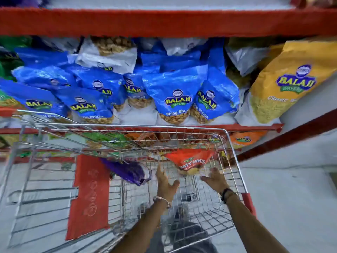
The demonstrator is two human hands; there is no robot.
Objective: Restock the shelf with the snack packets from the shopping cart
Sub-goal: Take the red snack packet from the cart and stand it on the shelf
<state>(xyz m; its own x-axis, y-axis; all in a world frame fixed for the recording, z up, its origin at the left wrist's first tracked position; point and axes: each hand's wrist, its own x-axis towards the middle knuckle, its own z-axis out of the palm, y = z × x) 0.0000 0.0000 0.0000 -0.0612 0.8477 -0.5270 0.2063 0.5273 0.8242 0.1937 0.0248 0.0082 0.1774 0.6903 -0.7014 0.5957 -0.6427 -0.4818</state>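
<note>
A wire shopping cart [235,148] stands against a red-edged shelf [164,22]. Inside the cart, a red snack packet [191,158] leans at the far end and a purple packet [127,170] lies to its left. My left hand [165,179] and my right hand [215,178] both reach into the cart with fingers apart, just below the red packet and on either side of it, neither touching it. Blue Balaji packets [175,99] fill the shelf level above the cart.
A large yellow packet [284,84] leans at the shelf's right end. Green and orange packets [244,139] sit on the lower shelf behind the cart. A red panel [89,194] hangs on the cart's side. Grey floor [291,198] lies to the right.
</note>
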